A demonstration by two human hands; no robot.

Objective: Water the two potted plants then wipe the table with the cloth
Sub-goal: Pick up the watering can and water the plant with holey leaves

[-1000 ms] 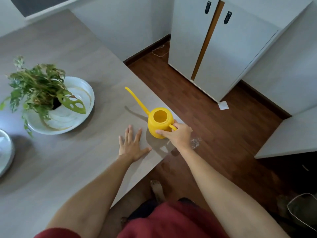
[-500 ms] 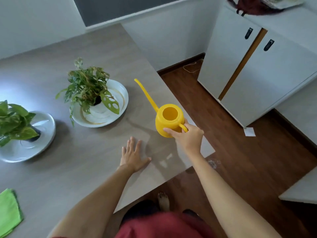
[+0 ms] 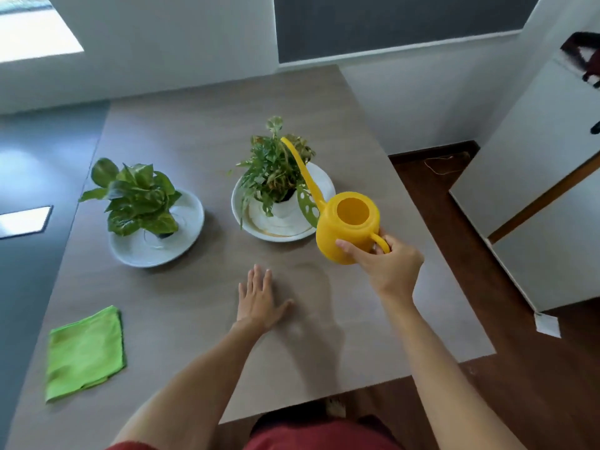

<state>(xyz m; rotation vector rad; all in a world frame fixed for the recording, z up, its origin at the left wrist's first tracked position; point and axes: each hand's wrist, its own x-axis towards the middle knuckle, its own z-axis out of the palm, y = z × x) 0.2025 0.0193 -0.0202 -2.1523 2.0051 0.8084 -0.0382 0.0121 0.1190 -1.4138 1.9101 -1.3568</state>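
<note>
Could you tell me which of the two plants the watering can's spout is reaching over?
The right plant, with small mixed leaves; the can is in the right hand. The broad-leaved left plant stands apart.

The right hand [image 3: 391, 266] grips a yellow watering can [image 3: 349, 230] by its handle, spout over the nearer potted plant [image 3: 276, 170]; the left hand [image 3: 259, 300] lies flat on the tabletop [image 3: 194, 336].

This looks like a room in a home: a wooden table [image 3: 357, 125], white cupboards [image 3: 535, 190], and a brown wood floor [image 3: 454, 196].
</note>
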